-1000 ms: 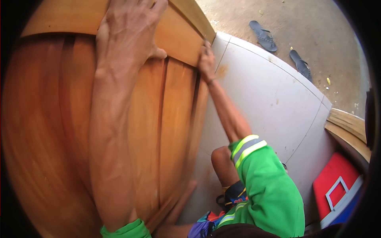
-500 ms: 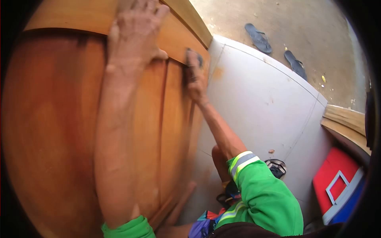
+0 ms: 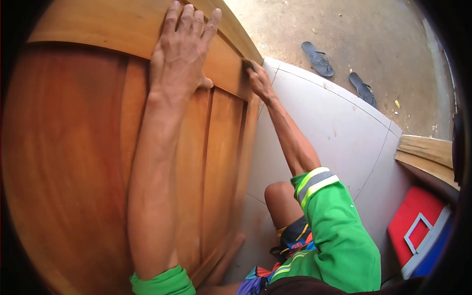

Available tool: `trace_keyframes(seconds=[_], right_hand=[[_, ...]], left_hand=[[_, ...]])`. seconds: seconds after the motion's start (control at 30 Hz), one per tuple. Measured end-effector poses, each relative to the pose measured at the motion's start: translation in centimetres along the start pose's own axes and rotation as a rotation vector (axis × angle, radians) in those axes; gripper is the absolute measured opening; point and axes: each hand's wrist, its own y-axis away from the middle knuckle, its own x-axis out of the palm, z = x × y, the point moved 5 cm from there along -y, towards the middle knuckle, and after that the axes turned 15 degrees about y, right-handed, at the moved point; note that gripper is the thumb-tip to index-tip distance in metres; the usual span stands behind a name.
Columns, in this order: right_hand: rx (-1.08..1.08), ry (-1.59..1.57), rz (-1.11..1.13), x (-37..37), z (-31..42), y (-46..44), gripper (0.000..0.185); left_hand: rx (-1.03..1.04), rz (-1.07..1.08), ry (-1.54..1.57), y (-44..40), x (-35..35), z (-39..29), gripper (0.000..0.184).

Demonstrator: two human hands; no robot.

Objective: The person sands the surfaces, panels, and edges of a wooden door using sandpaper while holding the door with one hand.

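Observation:
A brown wooden door with recessed panels (image 3: 226, 142) fills the left of the view. My left hand (image 3: 183, 59) lies flat on its upper rail, fingers spread and thumb over the rail's lower edge. At the rail's right end, my right hand (image 3: 258, 78) is closed round a small dark pad (image 3: 249, 64), which rests against the wood near the door's edge. Most of the pad is hidden by the fingers. Both arms have green sleeves, the right one with a reflective band.
Pale floor tiles (image 3: 324, 123) lie right of the door. Beyond them are two dark flip-flops (image 3: 317, 59) (image 3: 363, 90) on rough ground. A wooden frame piece (image 3: 425, 150) and a red and blue object (image 3: 415, 221) are at the right. My bent knee (image 3: 282, 204) is below.
My right hand has moved with the pad from the door's edge inward along the rail, then back out to the right. My left hand stays pressed on the rail, its fingers now fully in view.

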Motion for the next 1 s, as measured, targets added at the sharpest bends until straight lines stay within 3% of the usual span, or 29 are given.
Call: trace_keyframes(seconds=[0.07, 0.13, 0.23, 0.3, 0.37, 0.4, 0.47, 0.57, 0.63, 0.73, 0.77, 0.8, 0.87, 0.9, 1.0], right_hand=[[-0.171, -0.179, -0.076, -2.0, 8.4, 1.3, 0.047], [-0.239, -0.208, -0.159, -2.4, 9.8, 2.4, 0.049], [0.163, 0.020, -0.115, 1.0, -5.1, 2.1, 0.050], [0.191, 0.457, 0.050, 0.4, -11.5, 1.4, 0.047], [0.181, 0.578, 0.294, -1.3, -14.3, -1.7, 0.042], [0.370, 0.516, 0.148, -3.1, -13.3, -2.1, 0.040], [0.448, 0.243, 0.067, -3.9, -13.4, -2.8, 0.041], [0.389, 0.277, 0.188, -0.9, -15.6, -2.6, 0.041], [0.365, 0.213, 0.257, 0.8, -13.6, -1.4, 0.039], [0.381, -0.085, 0.166, 0.6, -8.5, 0.1, 0.037], [0.306, -0.242, 0.124, -0.9, -3.8, 1.0, 0.023], [0.138, -0.186, 0.043, -2.9, 1.5, 2.1, 0.020], [0.133, -0.269, 0.069, -2.7, 1.9, 3.5, 0.025], [0.064, -0.159, 0.026, -0.7, -3.0, 3.7, 0.039], [0.330, 0.041, 0.054, 4.3, -15.4, 5.2, 0.071]], left_hand=[[-0.007, -0.009, 0.003, 0.0, -0.3, -0.2, 0.142], [0.049, -0.108, -0.085, 0.4, 0.8, -0.3, 0.128], [0.074, -0.122, -0.159, 0.2, 0.4, 0.3, 0.126], [0.081, -0.109, -0.164, -0.2, 0.2, 0.0, 0.128], [0.068, -0.099, -0.171, 0.1, 0.4, -0.1, 0.127], [0.064, -0.094, -0.169, 0.4, 0.6, -0.1, 0.126], [0.060, -0.114, -0.193, 0.4, 0.9, 0.0, 0.126], [0.063, -0.117, -0.206, 0.3, 1.2, 0.0, 0.125], [0.065, -0.121, -0.217, 0.4, 1.4, 0.1, 0.125], [0.068, -0.129, -0.225, 0.6, 1.5, 0.3, 0.124], [0.070, -0.131, -0.225, 0.6, 1.7, 0.2, 0.124], [0.068, -0.135, -0.224, 0.6, 1.8, 0.3, 0.124], [0.065, -0.143, -0.233, 0.5, 1.9, 0.4, 0.124], [0.068, -0.147, -0.237, 0.6, 2.0, 0.5, 0.123], [0.078, -0.140, -0.240, 0.1, 1.7, 0.0, 0.124]])
